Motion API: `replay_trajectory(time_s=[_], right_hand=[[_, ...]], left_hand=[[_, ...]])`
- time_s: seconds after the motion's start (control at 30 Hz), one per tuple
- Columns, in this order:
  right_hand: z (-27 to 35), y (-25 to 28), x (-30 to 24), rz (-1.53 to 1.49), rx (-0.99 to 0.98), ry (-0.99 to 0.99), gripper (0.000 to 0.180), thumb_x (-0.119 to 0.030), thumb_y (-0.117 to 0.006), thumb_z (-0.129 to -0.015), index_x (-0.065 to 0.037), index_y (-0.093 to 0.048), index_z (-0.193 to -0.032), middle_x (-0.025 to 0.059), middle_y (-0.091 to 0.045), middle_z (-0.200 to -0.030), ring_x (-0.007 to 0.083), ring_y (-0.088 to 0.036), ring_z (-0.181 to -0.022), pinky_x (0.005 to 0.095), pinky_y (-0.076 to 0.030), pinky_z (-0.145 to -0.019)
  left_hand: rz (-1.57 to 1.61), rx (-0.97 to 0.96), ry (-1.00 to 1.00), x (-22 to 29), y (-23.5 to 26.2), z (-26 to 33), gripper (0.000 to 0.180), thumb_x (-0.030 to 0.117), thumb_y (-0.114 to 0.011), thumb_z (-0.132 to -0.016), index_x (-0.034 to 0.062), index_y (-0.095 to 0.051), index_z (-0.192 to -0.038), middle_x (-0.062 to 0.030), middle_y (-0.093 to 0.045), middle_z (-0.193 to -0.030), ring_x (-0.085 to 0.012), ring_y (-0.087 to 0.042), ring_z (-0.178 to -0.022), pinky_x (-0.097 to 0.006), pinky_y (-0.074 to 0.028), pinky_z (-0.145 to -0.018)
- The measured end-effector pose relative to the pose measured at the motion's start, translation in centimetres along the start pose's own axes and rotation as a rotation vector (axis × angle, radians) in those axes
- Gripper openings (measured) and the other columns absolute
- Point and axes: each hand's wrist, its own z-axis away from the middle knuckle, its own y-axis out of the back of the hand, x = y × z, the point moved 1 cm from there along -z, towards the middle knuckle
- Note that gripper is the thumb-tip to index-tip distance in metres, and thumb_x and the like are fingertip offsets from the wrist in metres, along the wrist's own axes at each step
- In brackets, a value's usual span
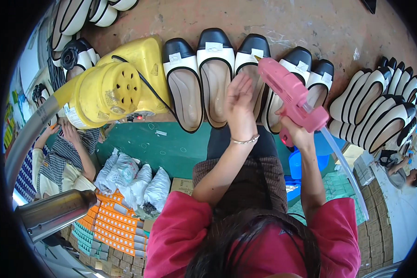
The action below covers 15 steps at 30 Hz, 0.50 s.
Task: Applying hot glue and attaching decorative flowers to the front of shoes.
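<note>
The pink glue gun in the right fingers looks like smooth, hard plastic. Just past the left fingers, the black shoe toe is smooth and shiny. Farther past them, the brown table looks rough and scratched. Left of them, the yellow machine looks like scuffed plastic.

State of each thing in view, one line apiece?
Pink glue gun: in right hand, nozzle near middle shoe's toe
Glue stick: inserted, sticking out the rear
Left hand: open
Five-shoe row: upright, white patches on toes
Yellow machine: hose attached, power unclear
White bags: bulging
</note>
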Motion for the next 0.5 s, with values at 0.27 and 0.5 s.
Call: replay_trajectory(time_s=[0.27,0.5], right_hand=[[-0.5,-0.4,1.0,0.176,0.031,0.225,0.006,0.001,-0.059,-0.071,-0.001,-0.059,-0.077,0.002,-0.057,-0.068,0.0098,-0.055,-0.06,0.0257,-0.044,-0.055],[-0.6,0.3,1.2,0.222,0.07,0.273,0.006,0.001,-0.06,-0.069,-0.001,-0.058,-0.075,0.0017,-0.054,-0.062,0.0095,-0.053,-0.054,0.0258,-0.042,-0.051]], left_hand=[[0.08,-0.049,0.153,-1.6,-2.3,-2.3,0.044,-0.008,-0.041,-0.083,-0.0097,-0.039,-0.127,-0.0174,-0.052,-0.124,-0.0219,-0.051,-0.116,-0.033,-0.04,-0.101],[0.096,-0.054,0.141,-2.4,-1.9,-3.0,0.041,-0.01,-0.04,-0.081,-0.0088,-0.045,-0.121,-0.0163,-0.054,-0.119,-0.0225,-0.052,-0.113,-0.033,-0.041,-0.1]])
